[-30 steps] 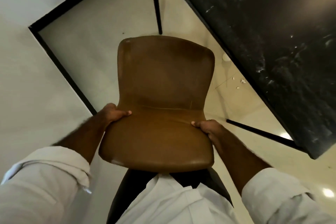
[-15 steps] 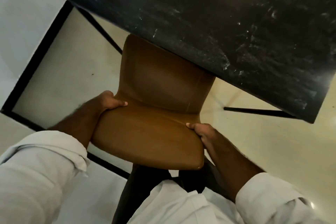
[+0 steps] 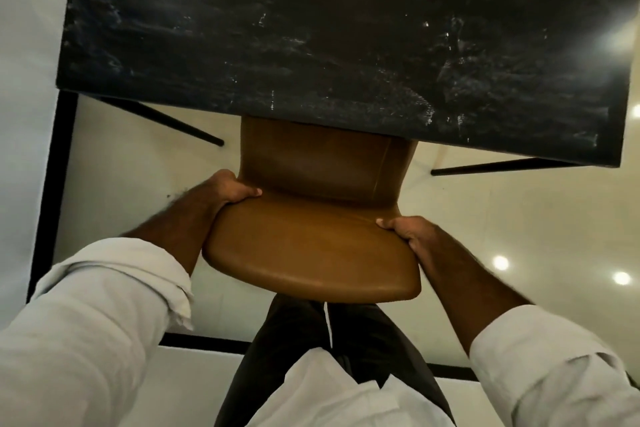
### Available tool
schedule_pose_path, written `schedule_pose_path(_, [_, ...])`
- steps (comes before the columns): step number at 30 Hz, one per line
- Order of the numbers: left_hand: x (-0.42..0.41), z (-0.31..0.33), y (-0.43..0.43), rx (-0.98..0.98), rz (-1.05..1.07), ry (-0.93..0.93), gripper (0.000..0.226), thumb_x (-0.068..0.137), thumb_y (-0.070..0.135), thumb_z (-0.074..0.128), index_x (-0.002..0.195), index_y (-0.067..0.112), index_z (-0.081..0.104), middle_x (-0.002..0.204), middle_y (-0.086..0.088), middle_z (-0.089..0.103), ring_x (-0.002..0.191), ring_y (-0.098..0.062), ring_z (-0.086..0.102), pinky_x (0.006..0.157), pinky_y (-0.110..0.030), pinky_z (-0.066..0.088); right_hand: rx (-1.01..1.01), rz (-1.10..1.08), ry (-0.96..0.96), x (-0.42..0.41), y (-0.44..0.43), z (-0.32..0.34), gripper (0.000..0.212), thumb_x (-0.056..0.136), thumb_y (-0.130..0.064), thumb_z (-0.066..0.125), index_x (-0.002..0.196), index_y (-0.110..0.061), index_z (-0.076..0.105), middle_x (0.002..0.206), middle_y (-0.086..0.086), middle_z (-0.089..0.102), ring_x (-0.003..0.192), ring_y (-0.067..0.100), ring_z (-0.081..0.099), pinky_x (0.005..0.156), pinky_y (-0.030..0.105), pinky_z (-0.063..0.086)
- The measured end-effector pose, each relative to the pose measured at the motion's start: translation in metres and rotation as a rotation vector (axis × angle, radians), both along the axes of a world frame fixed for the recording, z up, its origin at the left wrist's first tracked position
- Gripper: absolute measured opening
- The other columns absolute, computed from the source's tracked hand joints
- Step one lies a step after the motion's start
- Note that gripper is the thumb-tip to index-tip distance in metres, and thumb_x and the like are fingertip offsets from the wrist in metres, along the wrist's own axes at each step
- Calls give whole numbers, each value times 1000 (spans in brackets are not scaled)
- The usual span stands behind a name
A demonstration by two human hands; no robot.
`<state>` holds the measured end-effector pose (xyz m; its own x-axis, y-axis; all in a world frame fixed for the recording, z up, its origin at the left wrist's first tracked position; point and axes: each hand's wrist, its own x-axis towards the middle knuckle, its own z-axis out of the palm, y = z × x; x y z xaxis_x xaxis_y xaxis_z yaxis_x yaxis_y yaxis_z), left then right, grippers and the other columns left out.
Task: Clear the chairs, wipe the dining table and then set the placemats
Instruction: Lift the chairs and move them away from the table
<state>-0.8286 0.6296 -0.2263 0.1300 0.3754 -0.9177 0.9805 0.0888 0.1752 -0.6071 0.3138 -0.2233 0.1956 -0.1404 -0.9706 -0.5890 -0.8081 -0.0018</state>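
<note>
A brown leather chair (image 3: pixel 311 239) stands right in front of me, its backrest nearest me and its seat partly under the black marble dining table (image 3: pixel 346 28). My left hand (image 3: pixel 225 185) grips the left side of the chair where backrest and seat meet. My right hand (image 3: pixel 412 232) grips the right side at the same height. The front part of the seat is hidden by the tabletop. The tabletop shows pale streaks and light glare; nothing lies on the part I see.
Two thin black table legs (image 3: pixel 183 125) (image 3: pixel 491 165) slant down onto the cream floor (image 3: pixel 502 225) on either side of the chair. A black inlay strip (image 3: pixel 52 184) runs along the floor at the left and behind my feet. My dark trousers (image 3: pixel 311 340) are below the chair.
The chair has gone further under the table with both hands still on it. The table edge has swung from slanted to nearly square across my view and fills the upper half.
</note>
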Motion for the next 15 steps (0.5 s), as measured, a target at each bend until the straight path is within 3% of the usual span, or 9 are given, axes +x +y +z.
schedule_pose_path(3, [7, -8, 3, 4, 6, -7, 78, 94, 41, 88, 151, 3, 53, 147, -24, 64, 112, -40, 66, 93, -51, 54, 22, -37, 19, 10, 3, -12, 76, 91, -34, 90, 150, -1, 55, 143, 24, 67, 97, 39, 69, 104, 59, 52])
schedule_pose_path(6, [10, -16, 2, -4, 14, -11, 79, 93, 42, 88, 152, 3, 52, 148, -24, 63, 125, -43, 67, 95, -50, 54, 7, -21, 37, 19, -1, -29, 89, 80, -42, 97, 151, -5, 58, 138, 22, 70, 115, 45, 71, 113, 67, 51])
schedule_pose_path(9, [10, -18, 4, -13, 16, -2, 82, 93, 43, 88, 152, 1, 52, 148, -25, 64, 114, -39, 67, 91, -48, 53, 1, 24, 3, 24, 9, -23, 80, 86, -40, 93, 150, -6, 58, 141, 21, 69, 120, 45, 70, 113, 65, 51])
schedule_pose_path(12, [10, -21, 7, -4, 24, 5, 82, 92, 43, 89, 152, 0, 53, 147, -25, 64, 119, -42, 68, 93, -49, 54, -3, 28, 7, 26, 15, -22, 81, 86, -41, 94, 149, -6, 58, 140, 21, 70, 120, 45, 70, 113, 66, 51])
schedule_pose_path(15, [11, -21, 10, -1, 6, 17, 81, 92, 43, 89, 150, 0, 53, 145, -25, 65, 105, -36, 64, 89, -47, 53, -19, 27, 13, 27, 15, -27, 82, 83, -42, 95, 148, -7, 60, 137, 20, 71, 117, 45, 72, 112, 67, 52])
